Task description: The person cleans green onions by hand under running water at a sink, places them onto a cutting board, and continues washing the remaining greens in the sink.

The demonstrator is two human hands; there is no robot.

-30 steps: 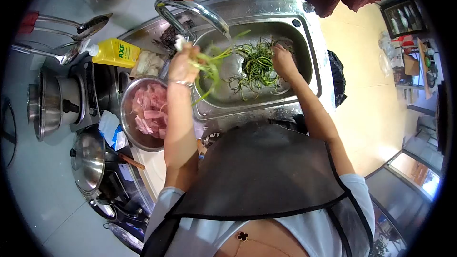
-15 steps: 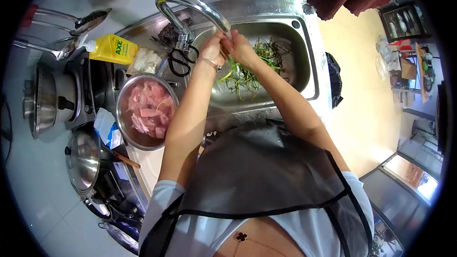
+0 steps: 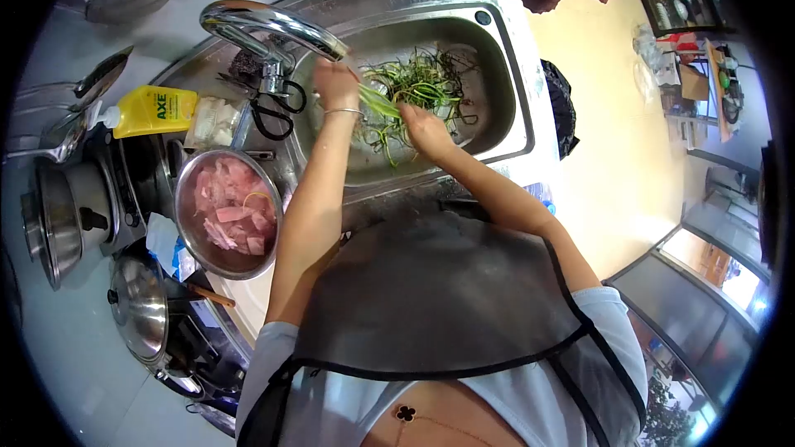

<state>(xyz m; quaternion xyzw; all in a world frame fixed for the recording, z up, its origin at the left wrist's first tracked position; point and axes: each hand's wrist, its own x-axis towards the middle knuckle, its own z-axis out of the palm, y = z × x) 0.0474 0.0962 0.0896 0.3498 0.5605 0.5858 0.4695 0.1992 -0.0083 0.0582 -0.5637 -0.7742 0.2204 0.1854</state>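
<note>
At the sink (image 3: pixel 497 108): both hands work low over the basin, the left hand (image 3: pixel 335 84) just below the mouth of the curved tap (image 3: pixel 277 21), the right hand (image 3: pixel 429 132) nearer the body and further right. A few pale green stalks (image 3: pixel 378 103) run slantwise between them. Left hand blurred, fingers apparently closed on the far-left end; exact finger placement cannot be told. Right hand curled, thumb and fingertips pinching the near-right end. Main heap of greens (image 3: pixel 422 83) lies loose and tangled on the basin floor, beyond and beside the right hand, thin strands trailing toward the near side. Step in hand, as judged: a small bunch handled apart from the heap, at the tap. Whether water is running is unclear. From this hold, the next move calls for a light pinch at both ends, stalks kept over the basin and clear of the tap; too hard a pull might snap them. Left of the sink, a steel bowl (image 3: pixel 184 228) of pink meat (image 3: pixel 236 209); black-handled scissors (image 3: pixel 257 120) by the tap's base, touched by neither hand.
</note>
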